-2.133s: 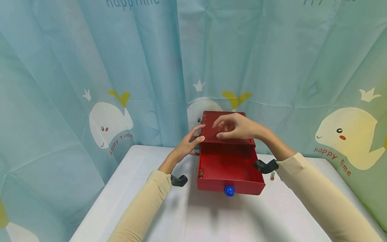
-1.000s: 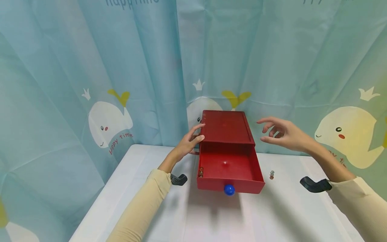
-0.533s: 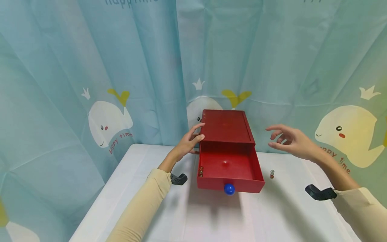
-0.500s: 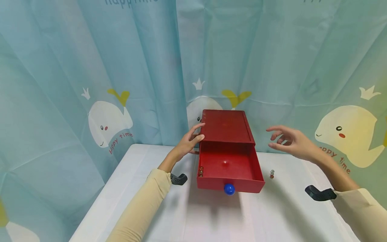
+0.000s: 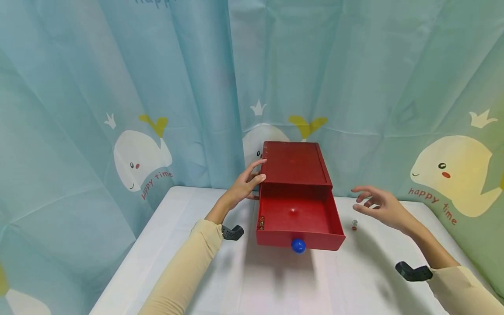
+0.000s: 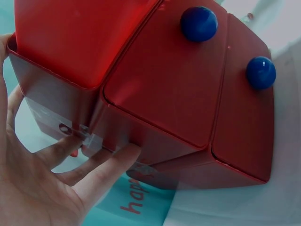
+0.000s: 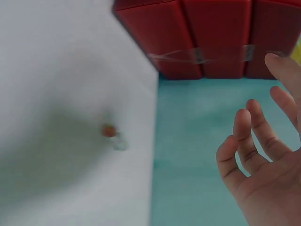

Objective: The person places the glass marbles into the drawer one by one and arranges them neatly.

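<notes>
A red drawer unit (image 5: 295, 164) stands at the back of the white table, its top drawer (image 5: 297, 218) pulled out. Small brownish pieces (image 5: 261, 223) lie in that drawer's front left corner. My left hand (image 5: 241, 189) rests against the unit's left side; in the left wrist view its spread fingers (image 6: 108, 174) press on the side wall. To the right, my right hand (image 5: 379, 205) hovers with loosely bent fingers and nothing in them. Below and left of it, a small clear and reddish-brown object (image 5: 354, 225) lies on the table, blurred in the right wrist view.
Two lower drawers with blue knobs (image 6: 261, 73) are closed. A blue knob (image 5: 298, 246) sticks out from the pulled-out drawer's front. Behind the white table (image 5: 212, 280) hangs a blue-green curtain (image 5: 204, 87) with whale prints.
My right hand has left the space over the unit's top, moved right, then sunk towards the table near the small object. The left hand and drawer unit have stayed put.
</notes>
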Tool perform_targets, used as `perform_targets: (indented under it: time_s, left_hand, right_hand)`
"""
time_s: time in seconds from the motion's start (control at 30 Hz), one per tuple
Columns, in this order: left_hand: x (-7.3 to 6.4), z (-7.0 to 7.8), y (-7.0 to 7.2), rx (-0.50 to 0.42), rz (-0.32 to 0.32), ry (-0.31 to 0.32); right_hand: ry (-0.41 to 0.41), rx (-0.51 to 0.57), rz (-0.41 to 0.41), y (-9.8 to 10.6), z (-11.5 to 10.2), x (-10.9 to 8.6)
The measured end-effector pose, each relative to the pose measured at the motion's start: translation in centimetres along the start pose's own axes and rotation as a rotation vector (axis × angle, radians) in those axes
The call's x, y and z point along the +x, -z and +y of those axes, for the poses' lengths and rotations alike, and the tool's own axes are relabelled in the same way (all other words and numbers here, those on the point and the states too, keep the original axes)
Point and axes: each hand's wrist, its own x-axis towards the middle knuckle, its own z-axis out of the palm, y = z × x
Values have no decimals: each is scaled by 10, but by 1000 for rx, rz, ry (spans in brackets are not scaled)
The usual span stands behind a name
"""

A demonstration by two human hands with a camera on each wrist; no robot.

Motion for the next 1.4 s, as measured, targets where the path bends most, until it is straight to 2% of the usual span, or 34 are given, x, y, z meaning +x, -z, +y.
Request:
perform_targets:
  time_s: [0.37,0.6,0.7,1.0,1.4]
  left_hand:
    - [-1,0,0,8,3,3]
    - [0,-1,-1,11,3,7]
    - [0,-1,0,14,8,6]
    - [0,-1,-1,12,9,9]
    - [0,-1,-1,10,12,12]
  right_hand:
    - [-111,-28,28,-24,41,-24]
    - [-140,11,-7,-36,57,-31]
    - [-145,11,-17,-38,61,-33]
    - [-72,-81,-23,-46,67,-37]
    - [-147,-127,-57,-54,70,-32]
